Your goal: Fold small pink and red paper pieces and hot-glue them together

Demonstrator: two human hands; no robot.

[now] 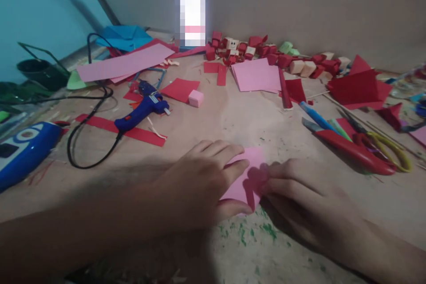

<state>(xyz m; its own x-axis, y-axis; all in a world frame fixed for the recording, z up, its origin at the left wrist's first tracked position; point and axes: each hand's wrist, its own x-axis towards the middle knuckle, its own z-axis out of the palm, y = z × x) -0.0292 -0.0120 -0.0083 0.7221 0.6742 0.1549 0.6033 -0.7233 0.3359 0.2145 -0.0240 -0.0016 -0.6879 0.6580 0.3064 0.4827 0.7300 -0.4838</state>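
A piece of pink paper [248,184] lies on the table in front of me, its lower edge curving up a little. My left hand [209,173] rests over its left part, fingers stretched out across the top and thumb along the near edge. At the right edge of the paper, my right hand [299,199] pinches it between closed fingertips; the thumb is mostly hidden. Beyond the hands sit a small pink paper-covered cube [196,98] and a sheet of red paper [181,89].
To the left lie a blue glue gun [140,113] with a looping black cord [71,151] and a blue device [29,153]. A red-handled cutter [357,151] and yellow-handled scissors [394,148] lie right. Small cubes [286,61] line the back, near pink sheets [256,74].
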